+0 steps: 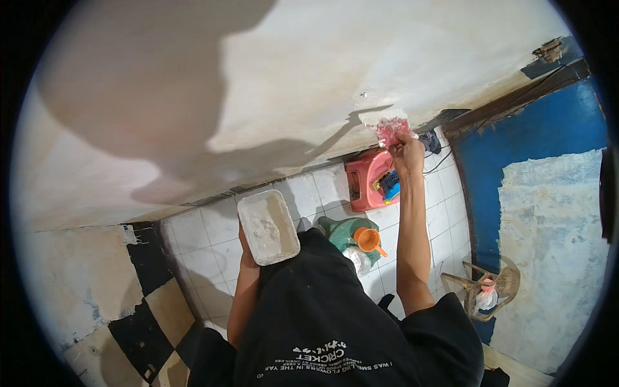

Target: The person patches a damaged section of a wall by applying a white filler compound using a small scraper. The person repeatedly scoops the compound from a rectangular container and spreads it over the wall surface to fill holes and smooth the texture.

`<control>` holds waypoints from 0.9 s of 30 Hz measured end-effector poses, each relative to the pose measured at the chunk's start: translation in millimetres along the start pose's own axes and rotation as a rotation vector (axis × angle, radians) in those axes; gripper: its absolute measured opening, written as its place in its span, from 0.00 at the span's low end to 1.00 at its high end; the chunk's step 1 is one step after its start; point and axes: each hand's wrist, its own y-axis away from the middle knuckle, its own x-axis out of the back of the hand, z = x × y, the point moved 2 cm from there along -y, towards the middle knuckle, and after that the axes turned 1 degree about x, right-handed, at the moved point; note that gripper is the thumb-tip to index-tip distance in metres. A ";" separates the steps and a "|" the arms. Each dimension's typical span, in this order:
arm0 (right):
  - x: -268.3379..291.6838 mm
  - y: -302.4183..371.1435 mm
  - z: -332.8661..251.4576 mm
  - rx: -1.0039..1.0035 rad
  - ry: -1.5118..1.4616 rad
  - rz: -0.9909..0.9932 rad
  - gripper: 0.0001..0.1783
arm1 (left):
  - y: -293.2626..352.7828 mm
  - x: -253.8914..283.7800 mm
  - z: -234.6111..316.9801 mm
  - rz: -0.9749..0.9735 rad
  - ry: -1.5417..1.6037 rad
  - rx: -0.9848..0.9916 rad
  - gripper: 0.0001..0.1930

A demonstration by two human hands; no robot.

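My right hand grips a reddish-pink putty spreader smeared with white paste. The spreader's far edge lies at the wall, beside a patch of fresh white putty. On the left, a whitish rectangular tub is held up in front of my body by my left hand, whose fingers are mostly hidden behind it. White putty coats the inside of the tub and lies in lumps.
On the tiled floor stands a pink stool with a blue-and-yellow item on it. Nearer me are a green container and an orange dipper. A brown chair stands by the blue wall at right.
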 end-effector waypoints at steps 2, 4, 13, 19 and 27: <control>38.9 -27.7 29.5 -0.051 0.115 0.031 0.08 | -7.2 -5.4 -10.4 -0.011 0.006 0.021 0.37; 20.6 -36.3 62.2 -0.159 0.159 0.044 0.10 | -10.2 -7.3 -19.2 -0.011 0.012 0.022 0.37; -16.0 -59.6 60.5 -0.163 -0.079 -0.054 0.10 | -36.9 -53.6 -46.5 -0.048 0.079 0.043 0.37; 25.1 -21.6 24.2 -0.064 0.027 -0.022 0.08 | -39.3 -41.8 -58.6 0.025 0.040 0.034 0.35; 5.3 -99.0 112.7 -0.258 -0.060 0.048 0.09 | -44.3 -20.7 -64.5 0.026 0.008 -0.023 0.36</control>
